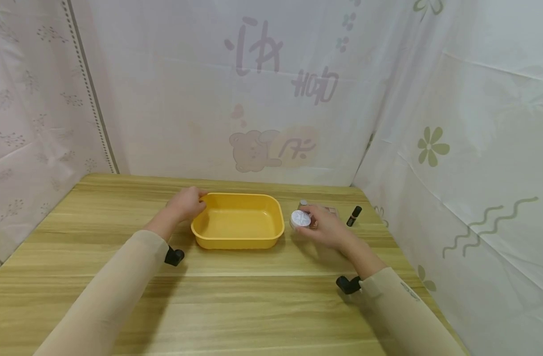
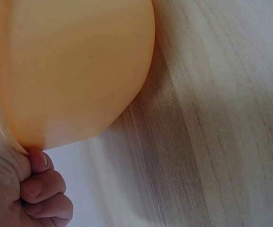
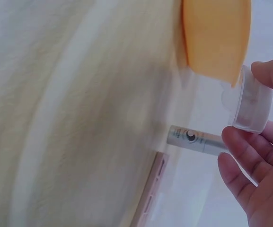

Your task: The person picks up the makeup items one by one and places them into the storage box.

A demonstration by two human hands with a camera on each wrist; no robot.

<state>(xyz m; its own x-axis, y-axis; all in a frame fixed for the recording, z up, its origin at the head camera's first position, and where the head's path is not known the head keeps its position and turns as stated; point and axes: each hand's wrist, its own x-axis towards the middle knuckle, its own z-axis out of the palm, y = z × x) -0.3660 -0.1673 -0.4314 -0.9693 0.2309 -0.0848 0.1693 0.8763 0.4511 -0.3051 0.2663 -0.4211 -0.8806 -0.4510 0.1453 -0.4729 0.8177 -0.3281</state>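
A yellow plastic basin (image 1: 238, 243) stands on the wooden table. My left hand (image 1: 185, 203) grips its left rim, with the thumb and curled fingers pinching the edge in the left wrist view. To the right of the basin, my right hand (image 1: 327, 230) holds a small round jar (image 1: 300, 219) with a white patterned top, apparently clear-sided in the right wrist view (image 3: 253, 106). Just beyond that hand are a silver cylindrical tube (image 3: 193, 139) and a flat pinkish case (image 3: 151, 187), partly hidden by the hand in the head view. Inside, the basin holds nothing.
A small black tube (image 1: 354, 216) with a lighter band stands or lies farther right on the table (image 1: 236, 306). Patterned cloth (image 1: 187, 99) hangs behind the table and along both sides.
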